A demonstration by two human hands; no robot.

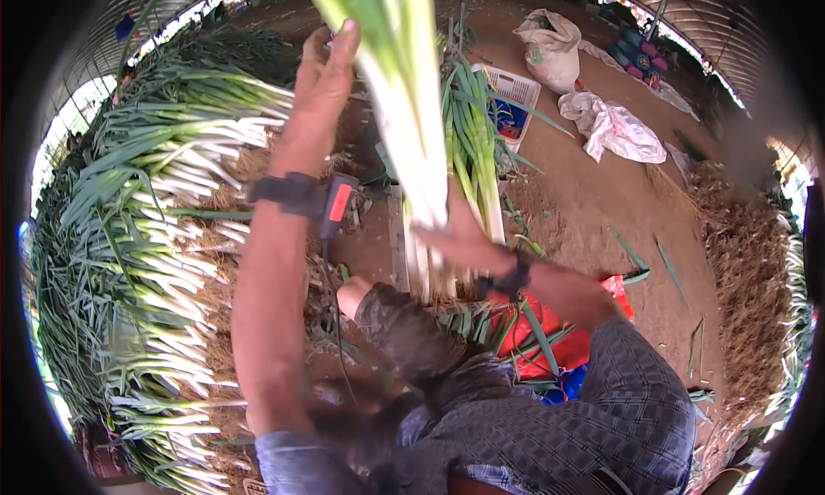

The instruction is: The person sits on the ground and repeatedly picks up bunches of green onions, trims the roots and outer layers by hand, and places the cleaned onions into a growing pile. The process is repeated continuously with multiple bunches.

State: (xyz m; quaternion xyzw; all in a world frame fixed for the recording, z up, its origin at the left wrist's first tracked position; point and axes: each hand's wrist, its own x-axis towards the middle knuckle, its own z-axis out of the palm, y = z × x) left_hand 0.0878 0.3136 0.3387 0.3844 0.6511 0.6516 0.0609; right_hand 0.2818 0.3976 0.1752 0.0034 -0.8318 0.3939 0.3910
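- Bunch of long green onions (412,138): in front of the person, raised off the ground and near-upright, slightly tilted; green tops run out of the upper edge of view, white shanks point down.
- Left hand (326,70): raised beside the upper, green part, thumb up. Contact with the stalks, and whether it is closed on them, cannot be told.
- Right hand (467,240): at the lower shanks, fingers lying across the white. Blurred; firmness of grip cannot be told.
- The two hands stand well apart, one high and one low along the bunch.
- Handling, judged: moderate weight, long and top-heavy in leaf. Shanks look firm, smooth and probably slippery if damp; leaves look softer, liable to fold or tear.
- Recommended hold: full grasp around the white shanks, with the other hand lightly supporting the leaves. Squeezing the green part would likely crease it.
- Surroundings: second group of green onions (474,143) directly behind the bunch; white crate (518,89) beyond it; large onion pile (176,276) at left, white ends facing the person; red sheet (557,333) by the right forearm.
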